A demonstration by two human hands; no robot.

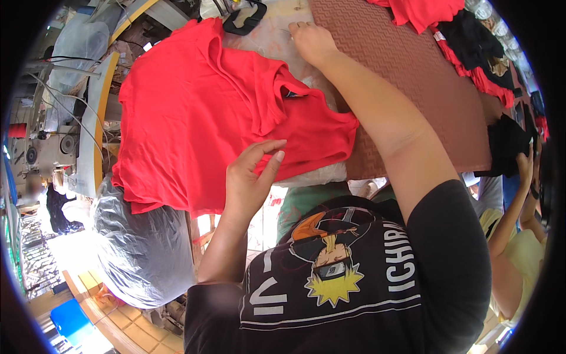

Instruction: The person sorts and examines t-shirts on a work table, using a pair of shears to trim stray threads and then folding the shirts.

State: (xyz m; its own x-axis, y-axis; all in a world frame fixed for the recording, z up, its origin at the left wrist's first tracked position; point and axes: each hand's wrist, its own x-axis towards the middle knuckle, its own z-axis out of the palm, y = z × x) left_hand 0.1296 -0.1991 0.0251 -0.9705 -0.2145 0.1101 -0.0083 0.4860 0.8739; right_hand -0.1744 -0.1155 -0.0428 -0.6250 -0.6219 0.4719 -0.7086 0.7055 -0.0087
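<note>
A red garment (177, 112) lies spread over the table in front of me, its openings and edges toward the right. Just above its near part is my left hand (250, 177), thumb and index finger a little apart, with nothing visible between them. My right arm stretches across to the far side of the garment. There my right hand (312, 42) is low over a clear plastic sheet (268, 38), its fingers curled together. Something thin seems to show at those fingertips, too small to name. A black object with an open frame (244, 17) lies left of that hand.
A brown patterned cover (407, 76) spreads right of the garment. Red cloth (421, 12) and black cloth (471, 41) lie at far right. A large plastic-wrapped bundle (141, 248) stands at left, near a sewing machine (53, 144). Another person (519, 265) works at right.
</note>
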